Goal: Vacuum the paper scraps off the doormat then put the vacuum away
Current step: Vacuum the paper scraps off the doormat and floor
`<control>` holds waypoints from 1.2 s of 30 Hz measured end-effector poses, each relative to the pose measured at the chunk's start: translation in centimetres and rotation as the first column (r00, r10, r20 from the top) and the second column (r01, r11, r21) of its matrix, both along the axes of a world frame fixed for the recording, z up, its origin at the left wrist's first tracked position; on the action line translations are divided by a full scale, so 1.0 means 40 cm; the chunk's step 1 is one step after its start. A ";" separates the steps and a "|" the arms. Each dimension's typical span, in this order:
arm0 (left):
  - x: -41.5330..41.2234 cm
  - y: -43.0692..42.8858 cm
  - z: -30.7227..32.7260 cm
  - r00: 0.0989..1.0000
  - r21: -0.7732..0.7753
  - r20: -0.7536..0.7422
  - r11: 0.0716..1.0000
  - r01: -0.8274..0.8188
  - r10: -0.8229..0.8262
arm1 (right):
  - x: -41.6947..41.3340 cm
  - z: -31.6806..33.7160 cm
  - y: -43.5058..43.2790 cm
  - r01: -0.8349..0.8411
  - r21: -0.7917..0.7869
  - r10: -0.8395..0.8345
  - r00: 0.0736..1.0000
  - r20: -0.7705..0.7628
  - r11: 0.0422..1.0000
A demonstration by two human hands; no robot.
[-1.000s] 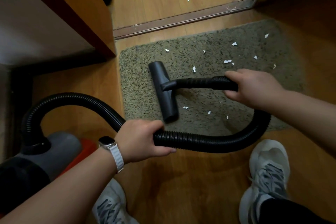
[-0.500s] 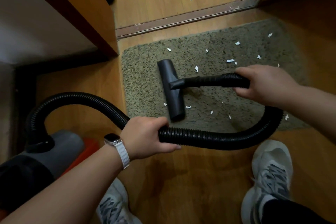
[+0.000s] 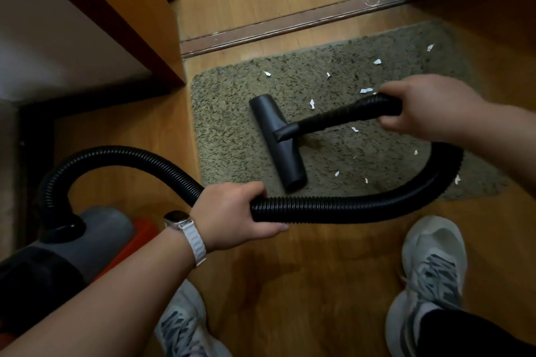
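Head view: left hand (image 3: 229,211) clamped the hose (image 3: 348,207) at 7 o'clock of the nozzle (image 3: 278,142), right hand (image 3: 426,107) gripped the hose end at 3 o'clock, hands well apart. Nozzle sat on the doormat (image 3: 232,124), probably flat, hard to tell. Paper scraps (image 3: 312,103) lay from 12 to 5 o'clock of it, vacuum body (image 3: 87,238) at 8 o'clock.

The one camera sits on the person's head and looks forward and down, from close above, at the doormat (image 3: 237,130), with the person's shoes (image 3: 432,269) on the doormat's near side and the door strip (image 3: 290,24) on its far side.
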State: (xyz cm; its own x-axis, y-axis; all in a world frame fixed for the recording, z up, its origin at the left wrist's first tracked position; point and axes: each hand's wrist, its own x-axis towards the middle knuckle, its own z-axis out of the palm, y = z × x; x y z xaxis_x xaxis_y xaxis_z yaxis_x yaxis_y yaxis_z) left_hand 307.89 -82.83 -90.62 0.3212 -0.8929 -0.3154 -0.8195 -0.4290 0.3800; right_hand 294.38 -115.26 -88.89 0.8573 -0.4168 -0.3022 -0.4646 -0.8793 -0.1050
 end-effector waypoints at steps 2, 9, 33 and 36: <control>-0.001 -0.009 0.008 1.000 -0.009 -0.004 1.000 -0.022 0.022 | 0.002 0.019 -0.016 0.015 -0.008 -0.015 1.000 0.007 1.000; 0.007 -0.014 0.015 1.000 -0.031 0.010 0.999 -0.026 0.026 | -0.001 0.037 -0.022 0.096 0.034 -0.097 0.995 0.029 0.995; 0.017 -0.005 0.020 0.997 -0.002 0.036 0.998 -0.069 0.069 | 0.059 -0.079 -0.037 0.389 0.148 -0.407 0.905 0.121 0.909; 0.019 0.001 0.022 0.996 0.006 0.042 0.997 -0.083 0.083 | 0.107 -0.088 -0.031 0.394 0.150 -0.411 0.906 0.103 0.907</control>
State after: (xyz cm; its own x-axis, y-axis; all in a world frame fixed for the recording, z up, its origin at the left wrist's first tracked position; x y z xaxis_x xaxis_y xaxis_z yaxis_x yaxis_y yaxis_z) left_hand 308.66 -82.81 -89.76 0.4073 -0.8601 -0.3070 -0.7961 -0.4991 0.3422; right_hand 298.66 -116.48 -92.41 0.6594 -0.7011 -0.2712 -0.7509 -0.5966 -0.2834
